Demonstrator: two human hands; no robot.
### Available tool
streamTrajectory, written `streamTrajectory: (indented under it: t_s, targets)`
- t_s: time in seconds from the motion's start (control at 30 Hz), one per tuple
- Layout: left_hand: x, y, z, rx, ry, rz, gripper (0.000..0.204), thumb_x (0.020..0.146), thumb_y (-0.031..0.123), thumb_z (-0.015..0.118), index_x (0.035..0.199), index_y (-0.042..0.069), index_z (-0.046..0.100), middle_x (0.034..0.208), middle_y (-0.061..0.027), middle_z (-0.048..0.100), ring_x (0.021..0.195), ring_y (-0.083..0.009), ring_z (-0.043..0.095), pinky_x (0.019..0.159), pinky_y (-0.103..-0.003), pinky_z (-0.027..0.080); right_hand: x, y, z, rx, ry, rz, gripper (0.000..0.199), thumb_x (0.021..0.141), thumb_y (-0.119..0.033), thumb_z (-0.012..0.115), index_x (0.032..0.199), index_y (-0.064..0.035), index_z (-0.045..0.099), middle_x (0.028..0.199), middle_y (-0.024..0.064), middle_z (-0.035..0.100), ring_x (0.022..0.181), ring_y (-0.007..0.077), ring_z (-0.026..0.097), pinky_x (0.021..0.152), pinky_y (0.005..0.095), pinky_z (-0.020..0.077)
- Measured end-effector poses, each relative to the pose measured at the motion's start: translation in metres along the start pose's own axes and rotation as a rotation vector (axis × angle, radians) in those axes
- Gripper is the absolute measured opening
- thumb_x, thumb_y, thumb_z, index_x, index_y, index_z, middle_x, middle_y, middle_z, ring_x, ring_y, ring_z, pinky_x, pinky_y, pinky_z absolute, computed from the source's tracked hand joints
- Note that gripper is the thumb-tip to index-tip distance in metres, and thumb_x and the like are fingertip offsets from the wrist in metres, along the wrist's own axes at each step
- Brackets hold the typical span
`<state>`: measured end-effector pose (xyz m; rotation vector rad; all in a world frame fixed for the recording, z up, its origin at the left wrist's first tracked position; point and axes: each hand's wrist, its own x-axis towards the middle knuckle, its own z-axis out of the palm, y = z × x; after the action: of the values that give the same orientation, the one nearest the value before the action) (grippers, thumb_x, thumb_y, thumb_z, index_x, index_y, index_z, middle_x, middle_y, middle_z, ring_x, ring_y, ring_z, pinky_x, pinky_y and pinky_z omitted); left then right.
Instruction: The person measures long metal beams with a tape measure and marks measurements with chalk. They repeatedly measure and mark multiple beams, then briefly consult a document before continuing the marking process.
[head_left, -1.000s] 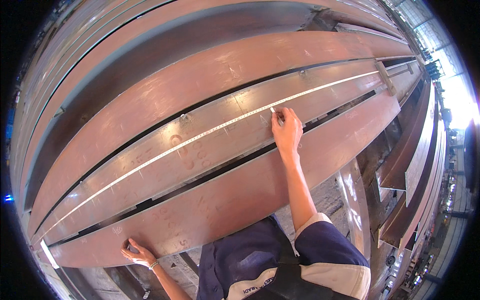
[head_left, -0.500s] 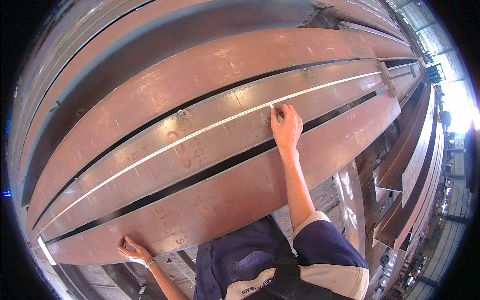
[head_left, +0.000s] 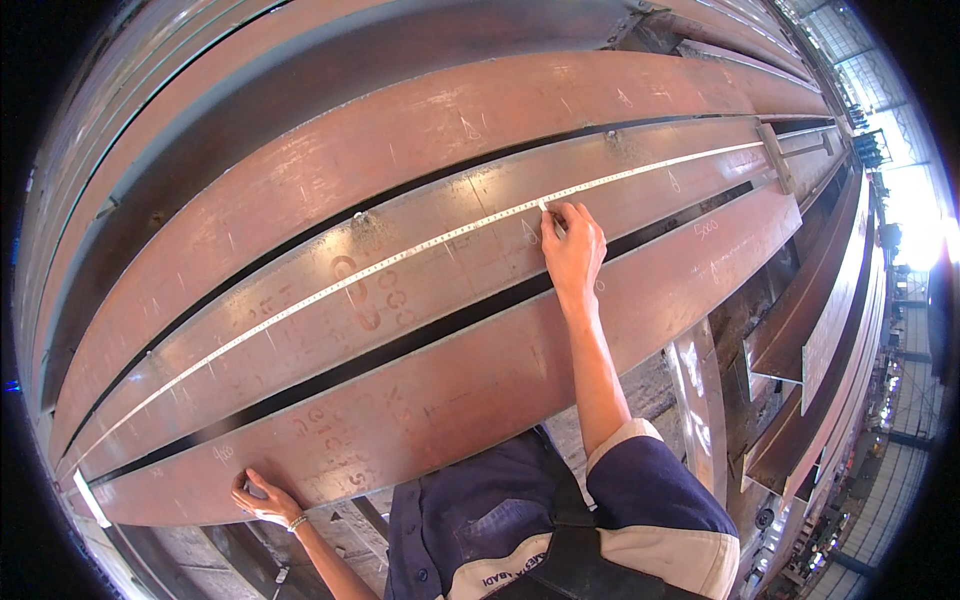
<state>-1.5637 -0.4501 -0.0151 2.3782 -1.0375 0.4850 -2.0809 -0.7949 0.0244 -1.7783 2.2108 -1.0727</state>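
A white measuring tape (head_left: 420,246) is stretched lengthwise along the middle reddish-brown steel beam (head_left: 300,330). My right hand (head_left: 575,245) reaches over that beam, pinching a small white piece of chalk (head_left: 544,206) with its tip at the tape's near edge. Chalk lines and small marks are drawn on the steel near the tape. At the lower left, my left hand (head_left: 265,498) rests on the near edge of the closest steel beam (head_left: 450,410), thumb and fingers apart, holding nothing.
Narrow dark gaps separate the middle beam from its neighbours, including the far steel beam (head_left: 330,150). A steel bar (head_left: 776,160) lies across the middle beam's right end. Stacked steel beams (head_left: 800,350) stand at the right. A white strip (head_left: 92,498) sits at the far left.
My right hand and chalk stay at nearly the same place beside the tape. The left hand has barely shifted, and the view has moved only slightly.
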Motion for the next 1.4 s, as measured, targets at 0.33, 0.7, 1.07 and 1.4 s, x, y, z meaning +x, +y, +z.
streamTrajectory:
  t_s: [0.33, 0.7, 1.07, 1.4]
  targets:
    - [0.001, 0.003, -0.001, 0.019, 0.012, 0.013, 0.036, 0.104, 0.032, 0.066, 0.105, -0.004, 0.066, 0.103, -0.0204, 0.068, 0.095, -0.038, 0.062, 0.088, -0.05, 0.049, 0.015, -0.011, -0.008, -0.099, -0.107, -0.019, 0.014, 0.087, -0.012, 0.07, 0.092, -0.0003, 0.076, 0.093, 0.0178, 0.071, 0.088, 0.041, 0.069, 0.079, 0.0486, 0.0548]
    - [-0.002, -0.007, 0.005, -0.046, 0.019, -0.003, 0.038, 0.104, 0.036, 0.064, 0.107, -0.002, 0.065, 0.104, -0.0176, 0.067, 0.098, -0.036, 0.06, 0.091, -0.05, 0.046, 0.045, -0.038, -0.113, -0.392, -0.283, 0.096, 0.017, 0.081, -0.019, 0.076, 0.092, -0.0065, 0.08, 0.091, 0.0182, 0.076, 0.09, 0.039, 0.074, 0.082, 0.0455, 0.0575]
    - [0.0, -0.001, 0.007, -0.108, 0.164, 0.071, 0.041, 0.104, 0.04, 0.062, 0.109, -0.001, 0.064, 0.107, -0.0182, 0.067, 0.103, -0.0383, 0.06, 0.094, -0.051, 0.045, -0.036, 0.011, -0.176, -0.235, -0.153, 0.196, 0.017, 0.087, -0.015, 0.068, 0.101, -0.0059, 0.073, 0.087, 0.0188, 0.073, 0.089, 0.0413, 0.07, 0.079, 0.0489, 0.0541]
    - [-0.066, 0.12, -0.023, -0.675, 0.142, -0.052, 0.037, 0.104, 0.034, 0.063, 0.111, -0.003, 0.063, 0.111, -0.0153, 0.064, 0.105, -0.0309, 0.059, 0.098, -0.046, 0.045, -0.137, 0.088, -0.275, -0.145, -0.201, 0.226, 0.021, 0.087, -0.014, 0.068, 0.106, -0.0084, 0.074, 0.079, 0.0168, 0.07, 0.075, 0.0336, 0.07, 0.071, 0.045, 0.0527]
